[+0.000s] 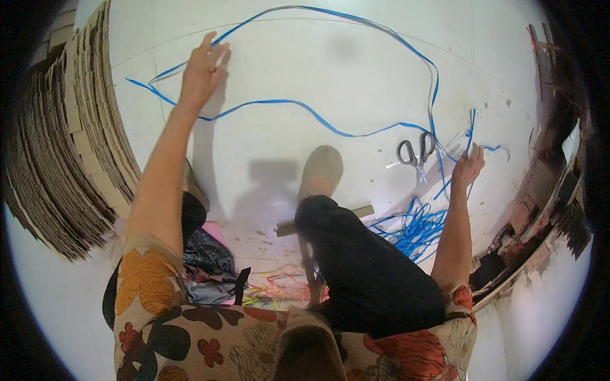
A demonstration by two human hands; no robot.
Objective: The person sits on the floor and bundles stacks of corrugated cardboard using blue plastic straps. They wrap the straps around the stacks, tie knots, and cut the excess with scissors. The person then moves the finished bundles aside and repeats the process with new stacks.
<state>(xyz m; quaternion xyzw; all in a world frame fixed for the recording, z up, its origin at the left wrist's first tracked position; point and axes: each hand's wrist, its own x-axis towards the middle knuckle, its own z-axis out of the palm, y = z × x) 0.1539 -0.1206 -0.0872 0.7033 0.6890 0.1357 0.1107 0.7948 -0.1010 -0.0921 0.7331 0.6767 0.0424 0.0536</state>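
Blue strap point(279, 101) lies in a long, loose loop over the pale floor point(267, 63), spanning left to right across the far part. My left hand point(204, 71) is at its far left stretch, fingers slightly bent; cannot tell whether they grip it. My right hand point(469, 167) pinches the strap at right, short ends projecting beyond the fingers. Dark-handled scissors point(419, 160) lie just left of that hand. Tangle of blue strapping point(414, 233) nearer me, right side. Cardboard stacks point(57, 152) at left.
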